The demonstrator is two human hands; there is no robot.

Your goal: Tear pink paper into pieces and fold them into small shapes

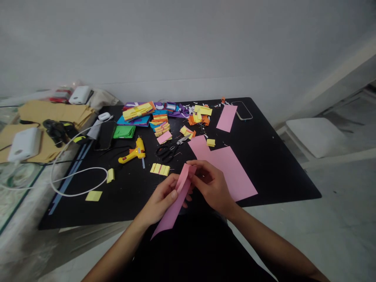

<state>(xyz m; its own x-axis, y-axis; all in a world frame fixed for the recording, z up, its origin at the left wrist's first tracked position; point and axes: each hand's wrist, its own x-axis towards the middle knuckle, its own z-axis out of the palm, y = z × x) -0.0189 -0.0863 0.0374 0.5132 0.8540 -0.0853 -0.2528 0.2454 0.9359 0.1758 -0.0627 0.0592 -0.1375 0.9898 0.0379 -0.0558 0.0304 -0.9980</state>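
Forearms (273, 246) enter from the near edge. Left hand (162, 197) grips a pink strip (172, 211) mid-length, thumb uppermost; right hand (214, 188) pinches its top end, near the front edge of the bench (282, 180). Progress, as judged: folding only begun — top end doubled over, lower length unfolded and slightly curled. Apparently finished: a yellow pleated piece (160, 169) and a green bundle (124, 132). Apparently unworked: pink sheets (235, 172), lying flat. Material: thin matte paper, straight-cut. Scissors (178, 143), metal-bladed with black handles, and a yellow plastic glue gun (133, 153) lie beyond the hands — neither in use. Small, irregular scraps (201, 119) litter the far side.
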